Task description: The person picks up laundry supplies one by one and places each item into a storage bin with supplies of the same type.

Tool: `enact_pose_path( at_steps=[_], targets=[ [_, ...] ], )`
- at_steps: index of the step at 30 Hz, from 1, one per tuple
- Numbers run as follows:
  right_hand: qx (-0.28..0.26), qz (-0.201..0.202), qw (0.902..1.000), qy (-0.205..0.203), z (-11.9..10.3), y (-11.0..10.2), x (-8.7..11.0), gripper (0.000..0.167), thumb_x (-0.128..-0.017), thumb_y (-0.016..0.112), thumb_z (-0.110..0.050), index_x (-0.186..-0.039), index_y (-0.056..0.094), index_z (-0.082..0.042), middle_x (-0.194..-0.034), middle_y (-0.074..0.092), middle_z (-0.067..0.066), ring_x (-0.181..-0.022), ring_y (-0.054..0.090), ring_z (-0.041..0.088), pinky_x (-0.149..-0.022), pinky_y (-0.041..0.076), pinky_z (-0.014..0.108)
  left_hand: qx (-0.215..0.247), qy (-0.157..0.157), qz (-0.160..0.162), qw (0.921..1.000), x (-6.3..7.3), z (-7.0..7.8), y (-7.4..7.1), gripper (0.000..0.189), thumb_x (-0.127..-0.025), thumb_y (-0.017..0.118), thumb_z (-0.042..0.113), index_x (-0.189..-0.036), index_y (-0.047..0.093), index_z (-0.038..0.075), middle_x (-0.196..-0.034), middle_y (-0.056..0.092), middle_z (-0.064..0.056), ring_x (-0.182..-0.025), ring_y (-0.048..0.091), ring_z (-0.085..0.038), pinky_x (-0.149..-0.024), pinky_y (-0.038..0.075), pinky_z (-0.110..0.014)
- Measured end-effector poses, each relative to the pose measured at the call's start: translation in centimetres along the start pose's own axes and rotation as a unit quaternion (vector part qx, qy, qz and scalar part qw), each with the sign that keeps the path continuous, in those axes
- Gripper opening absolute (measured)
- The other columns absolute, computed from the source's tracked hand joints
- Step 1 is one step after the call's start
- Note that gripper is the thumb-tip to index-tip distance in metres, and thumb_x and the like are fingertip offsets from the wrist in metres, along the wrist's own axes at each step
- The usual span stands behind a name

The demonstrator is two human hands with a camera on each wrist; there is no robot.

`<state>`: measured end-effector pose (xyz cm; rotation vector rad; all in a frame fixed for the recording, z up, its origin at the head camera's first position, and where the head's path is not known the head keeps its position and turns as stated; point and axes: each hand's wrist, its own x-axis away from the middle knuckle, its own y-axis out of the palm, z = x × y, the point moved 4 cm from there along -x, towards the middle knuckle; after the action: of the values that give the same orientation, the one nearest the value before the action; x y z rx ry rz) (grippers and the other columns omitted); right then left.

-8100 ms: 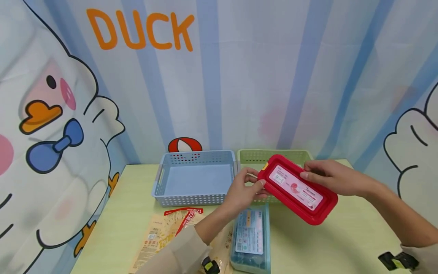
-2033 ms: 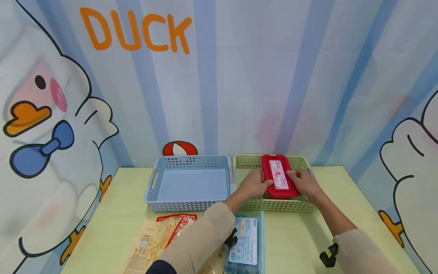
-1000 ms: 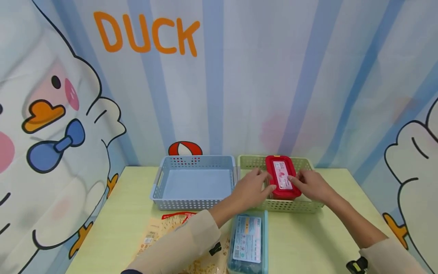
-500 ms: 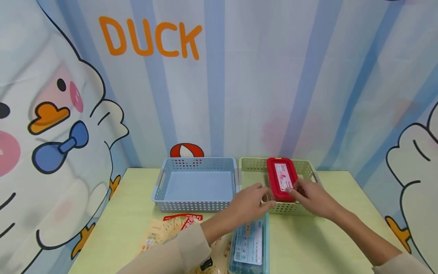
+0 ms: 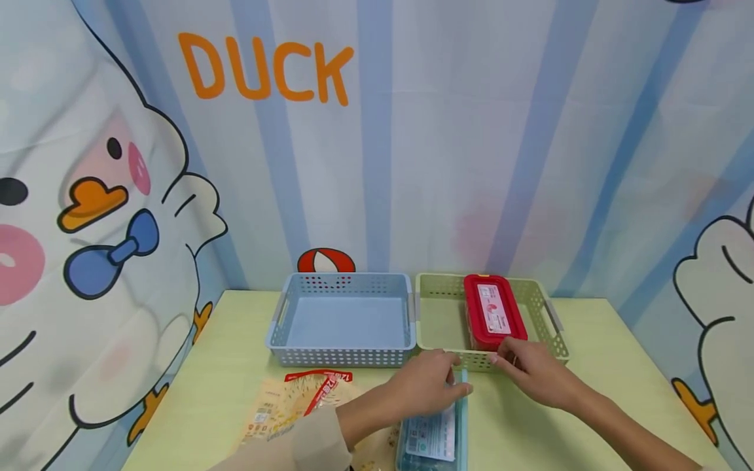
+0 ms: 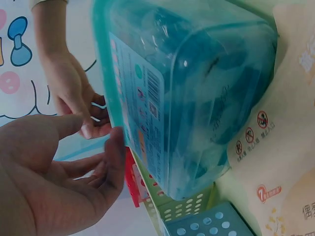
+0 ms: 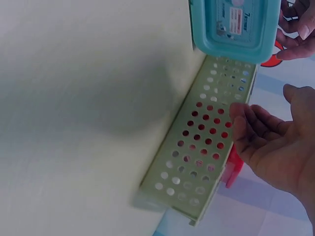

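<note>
A plastic box with a red lid (image 5: 497, 314) sits in the green basket (image 5: 440, 327), at its right half. My left hand (image 5: 427, 386) hovers over the far end of a teal-lidded clear box (image 5: 432, 438), fingers loosely bent. In the left wrist view, the fingertips of that hand (image 6: 64, 182) are right at the teal lid's edge (image 6: 106, 73), and nothing is gripped. My right hand (image 5: 538, 373) is just in front of the green basket, its fingers relaxed around nothing. The right wrist view shows this hand (image 7: 275, 147) overlapping the basket's perforated wall (image 7: 197, 142).
A blue basket (image 5: 347, 320) stands left of the green one, side by side. Left of the teal box lies a beige printed bag (image 5: 283, 405) with red strips, partly under my left sleeve (image 5: 294, 445). A duck-print curtain (image 5: 436, 163) hangs behind the table.
Both hands lowered the red-lidded box into the green basket and let go. Since then they have drawn back toward me, the left one over the teal-lidded box.
</note>
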<state>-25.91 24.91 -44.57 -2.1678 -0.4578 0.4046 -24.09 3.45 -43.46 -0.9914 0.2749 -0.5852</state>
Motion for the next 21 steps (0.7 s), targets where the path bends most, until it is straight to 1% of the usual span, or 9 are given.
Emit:
enact_pose_path(
  at_steps=[3, 6, 8, 10, 13, 14, 19, 20, 21],
  targets=[
    [-0.048, -0.041, 0.998, 0.001, -0.2, 1.1, 0.4, 0.024, -0.109, 0.063, -0.033, -0.104, 0.066, -0.009, -0.079, 0.061, -0.008, -0.065, 0.059, 0.01, -0.059, 0.052, 0.027, 0.018, -0.01, -0.03, 0.9993, 0.6, 0.1, 0.4, 0.052, -0.101, 0.074, 0.038, -0.138, 0.065, 0.002, -0.079, 0.061, 0.007, -0.067, 0.055, -0.004, -0.06, 0.048, -0.024],
    [-0.093, -0.082, 0.9923, 0.007, -0.2, 2.4, 0.6, 0.028, -0.11, 0.06, -0.034, -0.108, 0.066, -0.006, -0.085, 0.066, -0.001, -0.067, 0.065, 0.017, -0.061, 0.055, 0.029, 0.041, -0.015, -0.052, 0.9977, 1.1, 0.2, 0.5, 0.054, -0.101, 0.074, 0.036, -0.14, 0.062, -0.001, -0.076, 0.061, 0.007, -0.065, 0.056, -0.005, -0.061, 0.048, -0.024],
    [-0.109, -0.1, 0.9889, 0.015, -0.1, 3.2, 0.6, 0.031, -0.111, 0.059, -0.034, -0.109, 0.066, -0.004, -0.087, 0.067, 0.003, -0.068, 0.066, 0.02, -0.061, 0.056, 0.03, 0.053, -0.018, -0.061, 0.9966, 1.3, 0.3, 0.7, 0.05, -0.101, 0.075, 0.035, -0.135, 0.064, -0.001, -0.074, 0.061, 0.007, -0.064, 0.056, -0.006, -0.061, 0.048, -0.024],
    [-0.123, -0.112, 0.9858, 0.018, 0.1, 3.9, 0.7, 0.032, -0.111, 0.058, -0.034, -0.11, 0.067, -0.002, -0.088, 0.068, 0.007, -0.069, 0.066, 0.021, -0.06, 0.056, 0.03, 0.06, -0.021, -0.063, 0.996, 1.4, 0.3, 0.9, 0.043, -0.1, 0.075, 0.033, -0.127, 0.066, 0.0, -0.074, 0.062, 0.008, -0.064, 0.057, -0.006, -0.06, 0.048, -0.024],
    [-0.149, -0.125, 0.9806, 0.02, 0.3, 4.9, 0.8, 0.032, -0.112, 0.057, -0.032, -0.109, 0.066, -0.001, -0.09, 0.068, 0.01, -0.069, 0.067, 0.023, -0.06, 0.057, 0.031, 0.07, -0.028, -0.063, 0.9951, 1.6, 0.3, 1.1, 0.039, -0.099, 0.077, 0.032, -0.121, 0.066, 0.002, -0.075, 0.063, 0.008, -0.064, 0.057, -0.005, -0.06, 0.048, -0.024],
    [-0.158, -0.128, 0.979, 0.02, 0.4, 5.1, 0.9, 0.031, -0.112, 0.057, -0.031, -0.109, 0.066, -0.001, -0.091, 0.068, 0.01, -0.069, 0.068, 0.023, -0.06, 0.058, 0.032, 0.075, -0.03, -0.063, 0.9947, 1.6, 0.3, 1.2, 0.039, -0.098, 0.078, 0.031, -0.12, 0.066, 0.002, -0.075, 0.063, 0.008, -0.064, 0.057, -0.005, -0.06, 0.049, -0.024],
    [-0.199, -0.145, 0.969, 0.017, 0.6, 6.1, 1.4, 0.03, -0.113, 0.055, -0.027, -0.108, 0.064, 0.001, -0.091, 0.069, 0.013, -0.069, 0.069, 0.024, -0.06, 0.059, 0.035, 0.104, -0.037, -0.066, 0.9918, 1.9, 0.4, 1.7, 0.046, -0.098, 0.079, 0.03, -0.129, 0.064, 0.0, -0.076, 0.064, 0.009, -0.063, 0.058, -0.006, -0.06, 0.049, -0.024],
    [-0.205, -0.15, 0.9669, 0.018, 0.7, 6.3, 1.5, 0.029, -0.113, 0.055, -0.027, -0.109, 0.064, 0.0, -0.091, 0.069, 0.013, -0.069, 0.069, 0.024, -0.061, 0.059, 0.035, 0.108, -0.037, -0.064, 0.9914, 1.9, 0.5, 1.8, 0.046, -0.098, 0.079, 0.029, -0.129, 0.064, -0.001, -0.076, 0.064, 0.008, -0.061, 0.057, -0.007, -0.059, 0.048, -0.024],
    [-0.211, -0.157, 0.9646, 0.02, 0.7, 6.4, 1.5, 0.029, -0.113, 0.054, -0.027, -0.109, 0.064, 0.0, -0.092, 0.069, 0.014, -0.07, 0.069, 0.023, -0.062, 0.059, 0.035, 0.106, -0.036, -0.063, 0.9917, 2.0, 0.6, 1.8, 0.042, -0.098, 0.078, 0.03, -0.124, 0.065, 0.0, -0.074, 0.063, 0.008, -0.059, 0.055, -0.007, -0.057, 0.046, -0.024]
  ],
)
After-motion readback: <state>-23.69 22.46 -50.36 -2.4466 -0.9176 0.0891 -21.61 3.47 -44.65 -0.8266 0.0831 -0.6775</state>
